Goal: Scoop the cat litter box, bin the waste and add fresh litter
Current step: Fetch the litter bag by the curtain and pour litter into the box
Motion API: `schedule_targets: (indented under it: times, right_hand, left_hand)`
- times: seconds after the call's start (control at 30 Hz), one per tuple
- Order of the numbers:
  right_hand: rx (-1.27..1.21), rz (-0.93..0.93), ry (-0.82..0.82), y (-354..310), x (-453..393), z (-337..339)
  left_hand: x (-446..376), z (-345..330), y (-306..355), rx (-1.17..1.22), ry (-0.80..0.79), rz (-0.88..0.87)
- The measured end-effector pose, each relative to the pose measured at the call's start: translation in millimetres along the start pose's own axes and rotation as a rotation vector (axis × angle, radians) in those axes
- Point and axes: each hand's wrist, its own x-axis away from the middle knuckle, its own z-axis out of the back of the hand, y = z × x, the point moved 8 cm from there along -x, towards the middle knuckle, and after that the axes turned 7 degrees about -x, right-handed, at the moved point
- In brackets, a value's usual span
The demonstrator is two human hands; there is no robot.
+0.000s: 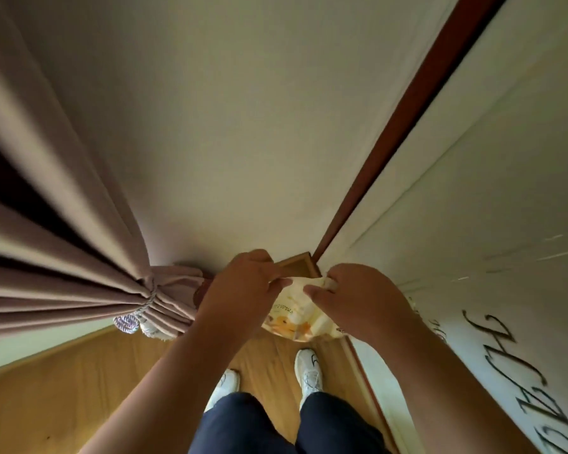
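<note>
Lower centre: left hand (243, 283) and right hand (358, 296) pinch the litter bag (295, 314) top; a sudden tear could spill litter.

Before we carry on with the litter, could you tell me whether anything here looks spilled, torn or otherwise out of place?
Nothing stands out. Both hands, left and right, grip the top of a pale yellow bag held above the wooden floor; no spill shows there. The curtain is tied back neatly. The frame is slightly blurred, so small tears would not show.
</note>
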Motion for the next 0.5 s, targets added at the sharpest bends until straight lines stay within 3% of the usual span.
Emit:
schedule_targets:
  times: [0.23, 0.5]
  right_hand:
    - [-0.035, -0.153, 0.248, -49.3, 111.2, 83.9]
    - [-0.176, -0.420, 0.603, -57.1, 235.7, 114.0]
  left_hand:
    - [9.7, 108.8, 73.7, -0.062, 0.040, -0.323]
    - [49.7, 167.7, 164.3, -0.024, 0.022, -0.770]
